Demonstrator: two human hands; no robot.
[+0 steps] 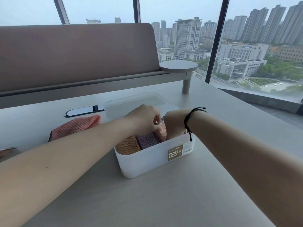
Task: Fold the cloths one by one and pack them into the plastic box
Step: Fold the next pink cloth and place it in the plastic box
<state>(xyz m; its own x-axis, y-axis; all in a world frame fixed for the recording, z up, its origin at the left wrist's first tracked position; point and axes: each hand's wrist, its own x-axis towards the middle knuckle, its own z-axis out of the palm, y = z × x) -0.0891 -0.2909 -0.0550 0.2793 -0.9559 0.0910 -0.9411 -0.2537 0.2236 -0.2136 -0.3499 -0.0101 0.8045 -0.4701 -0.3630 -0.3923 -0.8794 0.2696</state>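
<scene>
Behind the grey tabletop [213,115] we see a large window with city towers and a padded bench back. On the tabletop stands our white plastic box [152,159], and its clear lid [131,104] lies just behind it. Inside the box, an orange cloth [127,147] and a purple cloth [147,141] stand folded side by side. Our left hand [144,117] holds a pink cloth [161,129] in a pinching grip at the box's far end. Our right hand [173,123] reaches down into the box beside it; its grip we cannot tell. Another pink cloth [75,127] lies unfolded to the left of the box.
</scene>
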